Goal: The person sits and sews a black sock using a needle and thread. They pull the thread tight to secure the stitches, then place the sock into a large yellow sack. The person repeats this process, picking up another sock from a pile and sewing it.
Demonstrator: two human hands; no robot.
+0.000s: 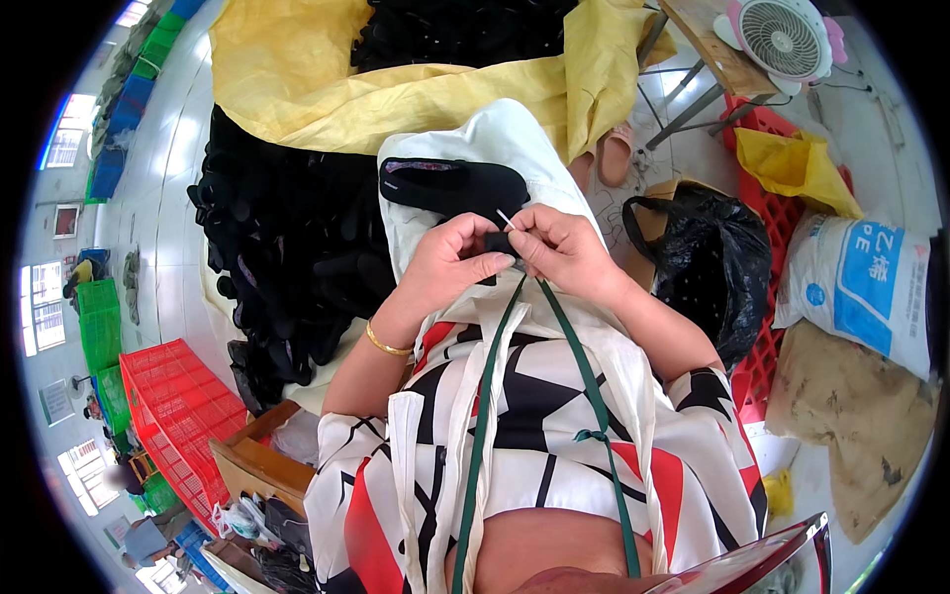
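Observation:
My hands meet over my lap. My left hand (453,265) pinches a small black piece (497,242) between thumb and fingers. At its right edge, my right hand (566,253) is closed, thumb against forefinger, on a thin white stick (505,219); whether that is a needle or a tool is too small to tell. Just beyond my fingers a black slip-on shoe (485,186) with a patterned inner lining lies on the white cloth (510,129) over my knees. Its opening is toward the left.
A large heap of black shoes (297,247) lies to my left. More black items fill a yellow sack (287,79) ahead. On the right are a black plastic bag (708,267), red crates (782,223), a white sack (856,282) and a fan (782,40). A red crate (178,406) stands left.

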